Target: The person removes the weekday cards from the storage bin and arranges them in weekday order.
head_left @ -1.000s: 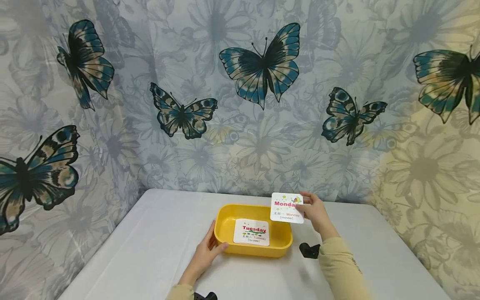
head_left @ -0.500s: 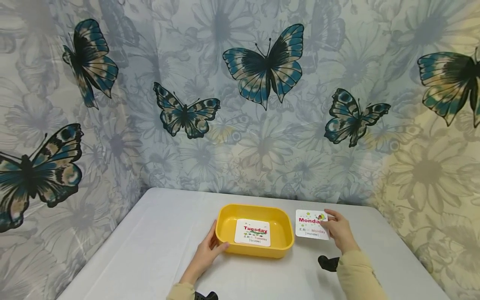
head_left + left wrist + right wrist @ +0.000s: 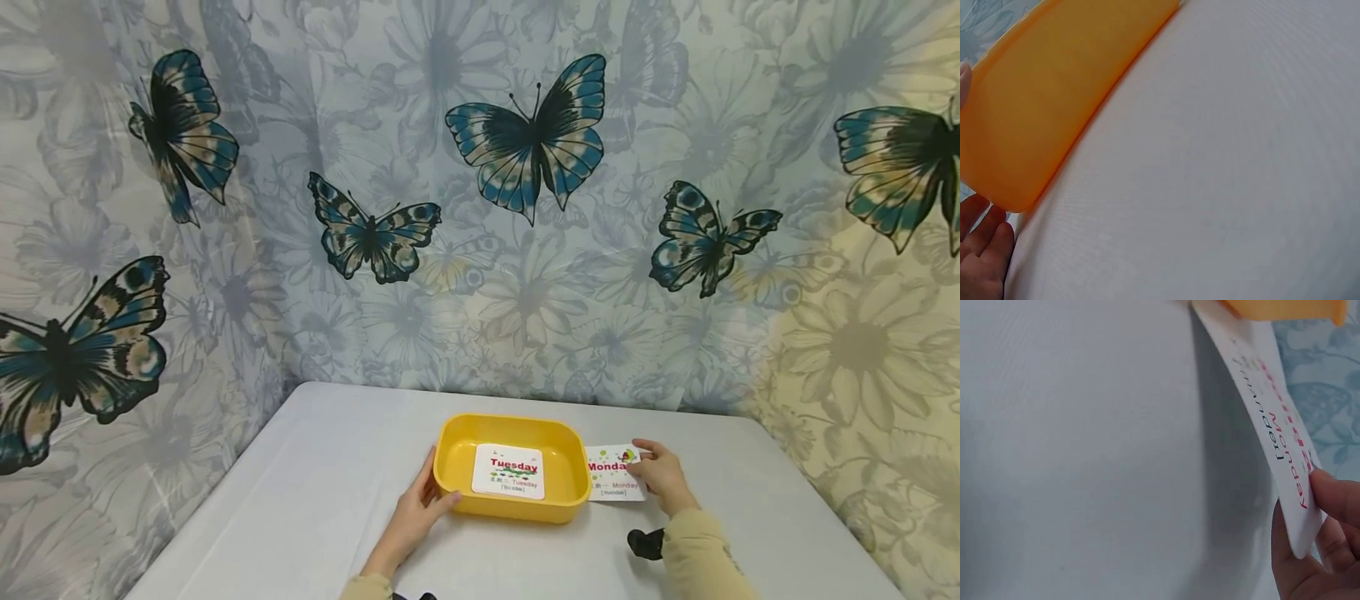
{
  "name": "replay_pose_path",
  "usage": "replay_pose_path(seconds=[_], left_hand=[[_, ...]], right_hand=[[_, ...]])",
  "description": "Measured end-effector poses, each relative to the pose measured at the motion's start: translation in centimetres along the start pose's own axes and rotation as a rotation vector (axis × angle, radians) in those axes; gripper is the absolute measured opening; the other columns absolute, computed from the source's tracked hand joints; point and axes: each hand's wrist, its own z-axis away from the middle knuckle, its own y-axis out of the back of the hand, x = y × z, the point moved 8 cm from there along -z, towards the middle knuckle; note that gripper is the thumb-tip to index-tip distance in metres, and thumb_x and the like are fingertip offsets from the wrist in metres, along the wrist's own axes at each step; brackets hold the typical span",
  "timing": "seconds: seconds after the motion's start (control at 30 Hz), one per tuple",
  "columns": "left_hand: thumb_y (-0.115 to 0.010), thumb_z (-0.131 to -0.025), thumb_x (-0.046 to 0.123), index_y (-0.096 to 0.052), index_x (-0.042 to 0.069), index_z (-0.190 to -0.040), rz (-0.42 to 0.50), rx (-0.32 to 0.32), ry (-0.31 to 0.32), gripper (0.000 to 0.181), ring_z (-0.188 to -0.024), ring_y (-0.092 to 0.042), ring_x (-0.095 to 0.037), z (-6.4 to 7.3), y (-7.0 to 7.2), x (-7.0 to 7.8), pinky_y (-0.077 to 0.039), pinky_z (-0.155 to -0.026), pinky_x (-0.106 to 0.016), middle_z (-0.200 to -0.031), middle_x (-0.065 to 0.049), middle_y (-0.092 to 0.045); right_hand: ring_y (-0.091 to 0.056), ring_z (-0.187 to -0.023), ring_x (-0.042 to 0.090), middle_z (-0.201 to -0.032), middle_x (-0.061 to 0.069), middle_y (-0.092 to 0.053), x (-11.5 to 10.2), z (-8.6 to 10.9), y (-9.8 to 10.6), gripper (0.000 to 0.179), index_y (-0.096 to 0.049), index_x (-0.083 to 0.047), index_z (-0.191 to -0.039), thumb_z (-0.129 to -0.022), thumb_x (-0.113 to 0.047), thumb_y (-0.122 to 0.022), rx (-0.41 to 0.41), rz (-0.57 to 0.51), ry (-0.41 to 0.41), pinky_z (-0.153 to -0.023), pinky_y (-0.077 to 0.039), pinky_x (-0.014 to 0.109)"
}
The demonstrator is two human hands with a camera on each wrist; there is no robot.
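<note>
Two hands, one tray and two cards are at work on one white table (image 3: 337,467). The left hand (image 3: 408,518) holds the yellow tray (image 3: 517,511) at its near left corner, thumb on the front rim and fingers against the end wall. The right hand (image 3: 666,477) pinches the Monday card (image 3: 611,485) by its right end, between thumb and fingers, just beside the tray. That card is tilted, its held end raised off the table; its left edge is hidden at the tray's right side, and whether it runs under the tray is hard to tell. The Tuesday card (image 3: 508,472) lies face up inside the tray, towards the front. Two pale sleeves (image 3: 705,554) and two black pieces (image 3: 647,544), one by each wrist, show below. Six butterflies (image 3: 528,142) are on the flowered backdrop (image 3: 525,350), two of them cut by the view's edges
</note>
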Motion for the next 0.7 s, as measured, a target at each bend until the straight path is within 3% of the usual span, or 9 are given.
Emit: replay_pose_path(seconds=[0.13, 0.3, 0.47, 0.7], left_hand=[[-0.068, -0.086, 0.027, -0.014, 0.017, -0.150, 0.000, 0.001, -0.008, 0.085, -0.133, -0.029, -0.021, -0.01, -0.05, -0.02, -0.027, -0.107, -0.036, -0.150, -0.006, -0.025], [-0.069, -0.085, 0.026, -0.015, 0.022, -0.150, 0.007, 0.009, 0.000, 0.085, -0.132, -0.030, -0.018, 0.08, 0.05, 0.01, -0.027, -0.107, -0.031, -0.149, -0.004, -0.026], [-0.069, -0.085, 0.026, -0.015, 0.019, -0.150, 0.011, 0.006, -0.026, 0.085, -0.132, -0.030, -0.021, 0.07, 0.04, 0.19, -0.027, -0.107, -0.033, -0.149, -0.007, -0.026], [-0.069, -0.085, 0.030, -0.015, 0.018, -0.150, -0.012, 0.006, -0.008, 0.085, -0.133, -0.029, -0.023, 0.07, 0.13, -0.09, -0.027, -0.107, -0.037, -0.148, -0.009, -0.028]], right_hand=[[-0.048, -0.093, 0.032, -0.115, 0.030, -0.044, 0.11, -0.12, 0.05, 0.055, -0.041, 0.010, -0.131, -0.080, 0.005, -0.059, 0.015, 0.112, 0.036, -0.058, -0.045, 0.024], [-0.047, -0.097, 0.038, -0.111, 0.031, -0.047, -0.29, -0.32, -0.14, 0.053, -0.044, 0.012, -0.127, -0.078, 0.004, -0.063, 0.030, 0.245, 0.079, -0.078, -0.046, 0.043], [-0.046, -0.103, 0.041, -0.113, 0.032, -0.047, -0.16, -0.59, -0.51, 0.052, -0.043, 0.013, -0.128, -0.080, 0.004, -0.061, 0.029, 0.290, 0.062, -0.090, -0.039, 0.054], [-0.045, -0.106, 0.045, -0.116, 0.034, -0.046, 0.44, -0.73, -0.88, 0.049, -0.044, 0.014, -0.126, -0.082, 0.002, -0.061, 0.040, 0.338, 0.045, -0.092, -0.038, 0.056]])
